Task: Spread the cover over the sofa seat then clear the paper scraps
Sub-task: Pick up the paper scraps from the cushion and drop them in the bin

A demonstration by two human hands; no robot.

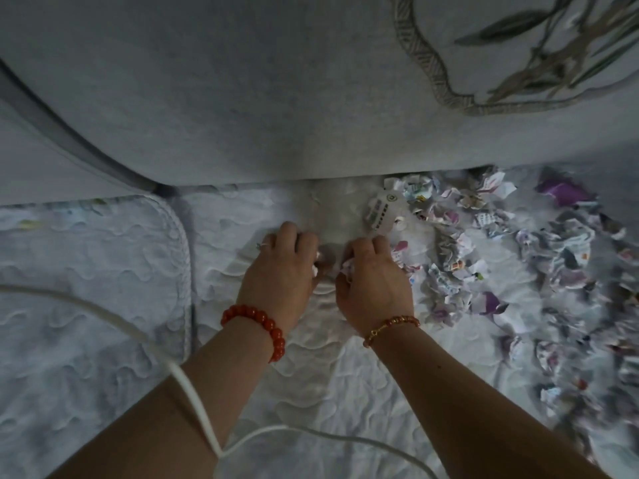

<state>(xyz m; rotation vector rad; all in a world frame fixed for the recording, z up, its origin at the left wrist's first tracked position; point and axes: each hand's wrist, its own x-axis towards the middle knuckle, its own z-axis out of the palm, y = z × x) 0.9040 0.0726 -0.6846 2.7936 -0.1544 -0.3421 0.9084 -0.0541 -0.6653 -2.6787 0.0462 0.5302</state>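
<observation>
Both forearms reach to 12 o'clock, left hand (281, 262) and right hand (371, 274) curled narrowly around paper scraps (501, 257), a light, crumpled heap at 2 o'clock on the soft quilted cover (311, 375), best gathered by loose handfuls

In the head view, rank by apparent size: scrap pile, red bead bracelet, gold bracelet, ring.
1. Scrap pile, largest by far.
2. Red bead bracelet.
3. Gold bracelet, a close call with the red one; its beads look thinner.
4. Ring, on the left hand.
</observation>
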